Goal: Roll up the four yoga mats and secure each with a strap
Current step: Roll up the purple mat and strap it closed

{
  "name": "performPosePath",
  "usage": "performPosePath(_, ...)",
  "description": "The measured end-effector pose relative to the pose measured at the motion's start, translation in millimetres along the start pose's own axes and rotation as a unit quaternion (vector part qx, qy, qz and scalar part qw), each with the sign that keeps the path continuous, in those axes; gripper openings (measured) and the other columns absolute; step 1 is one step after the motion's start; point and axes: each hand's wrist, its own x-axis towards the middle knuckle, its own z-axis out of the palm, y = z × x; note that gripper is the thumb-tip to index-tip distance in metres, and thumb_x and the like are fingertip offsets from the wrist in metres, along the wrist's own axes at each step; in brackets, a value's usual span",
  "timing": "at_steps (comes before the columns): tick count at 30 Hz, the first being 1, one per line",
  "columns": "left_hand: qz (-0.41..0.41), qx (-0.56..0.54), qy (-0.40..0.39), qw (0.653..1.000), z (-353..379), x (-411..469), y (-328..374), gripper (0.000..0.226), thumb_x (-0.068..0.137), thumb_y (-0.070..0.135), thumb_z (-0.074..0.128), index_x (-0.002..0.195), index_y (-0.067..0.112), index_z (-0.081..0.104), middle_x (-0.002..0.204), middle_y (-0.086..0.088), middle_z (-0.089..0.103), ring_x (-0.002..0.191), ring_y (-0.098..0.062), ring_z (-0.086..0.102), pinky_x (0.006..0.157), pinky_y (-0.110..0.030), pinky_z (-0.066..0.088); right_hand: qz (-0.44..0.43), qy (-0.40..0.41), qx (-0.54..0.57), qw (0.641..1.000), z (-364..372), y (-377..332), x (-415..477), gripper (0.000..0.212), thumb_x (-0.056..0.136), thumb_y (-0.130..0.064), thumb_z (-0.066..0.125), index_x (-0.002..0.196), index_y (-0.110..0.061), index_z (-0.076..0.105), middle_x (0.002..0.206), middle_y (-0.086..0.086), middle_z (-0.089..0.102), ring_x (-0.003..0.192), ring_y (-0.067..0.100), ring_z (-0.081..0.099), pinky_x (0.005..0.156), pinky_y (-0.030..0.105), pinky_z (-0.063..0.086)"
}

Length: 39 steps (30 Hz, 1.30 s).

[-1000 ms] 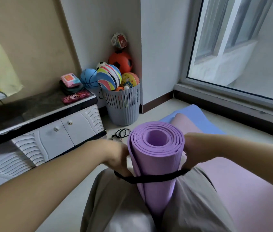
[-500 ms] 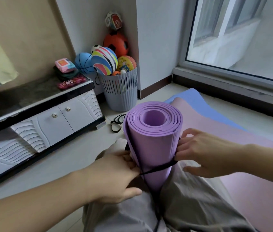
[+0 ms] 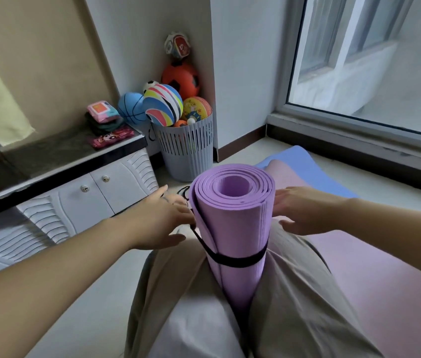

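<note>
- Purple mat [image 3: 232,228] rolled, upright btwn my knees [image 3: 178,270]; black strap [image 3: 238,261] round lower part.
- L grip [image 3: 160,220] & R grip [image 3: 305,210] released, fingers straight, flanking roll.
- Foam: light, soft, springy, prob. unrolls; take mid-roll, both sides.
- Pink mat [image 3: 372,280], blue mat [image 3: 315,171] flat on floor [image 3: 93,332] beyond.

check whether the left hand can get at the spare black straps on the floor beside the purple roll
Probably yes. The left hand is open, just this side of the spare straps on the floor, with nothing between them. The rolled purple mat stands to its right, clear of that path.
</note>
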Motion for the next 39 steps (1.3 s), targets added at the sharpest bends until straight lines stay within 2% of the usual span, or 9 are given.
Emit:
performPosePath(3, 0.042, -0.005, -0.016, 0.999, 14, -12, 21, 0.033, 0.086, 0.041, 0.051, 0.118, 0.035, 0.058, 0.118, 0.017, 0.06, 0.107, -0.015, 0.055, 0.095, -0.035, 0.043, 0.02, -0.045, 0.017, 0.999, 15, -5, -14, 0.051, 0.081, -0.015, 0.053, 0.127, -0.037, 0.055, 0.13, -0.022, 0.053, 0.108, 0.011, 0.053, 0.093, 0.031, 0.041)
performPosePath(6, 0.091, -0.046, 0.019, 0.995, 25, -32, 63, 0.027, 0.078, 0.04, 0.05, 0.1, 0.028, 0.056, 0.093, 0.007, 0.064, 0.081, -0.019, 0.06, 0.073, -0.027, 0.051, -0.014, -0.043, 0.033, 0.998, 30, -32, -32, 0.038, 0.082, -0.025, 0.047, 0.118, -0.032, 0.057, 0.126, -0.02, 0.052, 0.099, 0.013, 0.054, 0.082, 0.025, 0.039)
performPosePath(8, 0.088, -0.042, 0.011, 0.995, 31, -34, 79, 0.04, 0.077, 0.048, 0.045, 0.108, 0.027, 0.059, 0.101, 0.006, 0.066, 0.094, -0.021, 0.062, 0.083, -0.031, 0.051, -0.043, -0.026, 0.053, 0.997, 39, -47, -36, 0.028, 0.083, -0.027, 0.045, 0.108, -0.027, 0.058, 0.117, -0.014, 0.055, 0.092, 0.018, 0.054, 0.078, 0.025, 0.038)
performPosePath(10, 0.069, -0.045, -0.019, 0.996, 31, -28, 86, 0.048, 0.081, 0.052, 0.041, 0.118, 0.029, 0.06, 0.116, 0.002, 0.064, 0.115, -0.029, 0.055, 0.098, -0.045, 0.042, -0.055, -0.028, 0.065, 0.996, 43, -50, -33, 0.022, 0.088, -0.027, 0.049, 0.107, -0.025, 0.061, 0.116, -0.012, 0.057, 0.098, 0.019, 0.054, 0.085, 0.031, 0.042)
performPosePath(14, 0.003, -0.035, -0.112, 0.993, 20, -15, 81, 0.049, 0.094, 0.055, 0.042, 0.14, 0.041, 0.037, 0.15, 0.01, 0.034, 0.145, -0.025, 0.008, 0.114, -0.055, 0.008, -0.056, 0.008, 0.054, 0.997, 42, -38, -27, 0.024, 0.094, -0.036, 0.045, 0.098, -0.025, 0.066, 0.106, -0.01, 0.062, 0.11, 0.024, 0.05, 0.098, 0.037, 0.04)
performPosePath(17, -0.017, -0.045, -0.14, 0.989, 26, -11, 75, 0.055, 0.091, 0.058, 0.047, 0.142, 0.042, 0.033, 0.153, 0.009, 0.028, 0.147, -0.024, -0.003, 0.116, -0.054, 0.004, -0.028, 0.003, 0.042, 0.999, 46, -34, -24, 0.031, 0.094, -0.043, 0.042, 0.111, -0.031, 0.065, 0.114, -0.014, 0.06, 0.117, 0.018, 0.044, 0.105, 0.032, 0.031)
performPosePath(20, -0.038, -0.067, -0.156, 0.985, 28, -3, 69, 0.059, 0.09, 0.057, 0.051, 0.143, 0.042, 0.031, 0.154, 0.009, 0.027, 0.148, -0.024, -0.002, 0.117, -0.054, 0.003, 0.007, -0.038, 0.06, 0.997, 43, -28, -20, 0.032, 0.095, -0.04, 0.049, 0.125, -0.035, 0.058, 0.125, -0.018, 0.053, 0.121, 0.011, 0.037, 0.104, 0.03, 0.032)
performPosePath(30, -0.083, -0.138, -0.25, 0.955, 44, 15, 61, 0.067, 0.092, 0.032, 0.052, 0.148, 0.044, 0.017, 0.148, 0.0, 0.034, 0.148, -0.033, 0.002, 0.118, -0.051, 0.001, 0.09, -0.109, 0.12, 0.983, 75, -5, -3, 0.017, 0.093, -0.033, 0.056, 0.11, -0.032, 0.056, 0.125, -0.019, 0.048, 0.112, 0.012, 0.046, 0.094, 0.036, 0.042)
performPosePath(39, -0.104, -0.185, -0.302, 0.929, 95, 12, 81, 0.071, 0.089, 0.023, 0.054, 0.148, 0.039, 0.018, 0.151, 0.003, 0.028, 0.145, -0.039, 0.007, 0.115, -0.052, 0.007, 0.111, -0.125, 0.171, 0.971, 133, -21, 1, 0.036, 0.092, -0.024, 0.056, 0.127, -0.034, 0.053, 0.14, -0.025, 0.041, 0.122, 0.015, 0.045, 0.093, 0.032, 0.041)
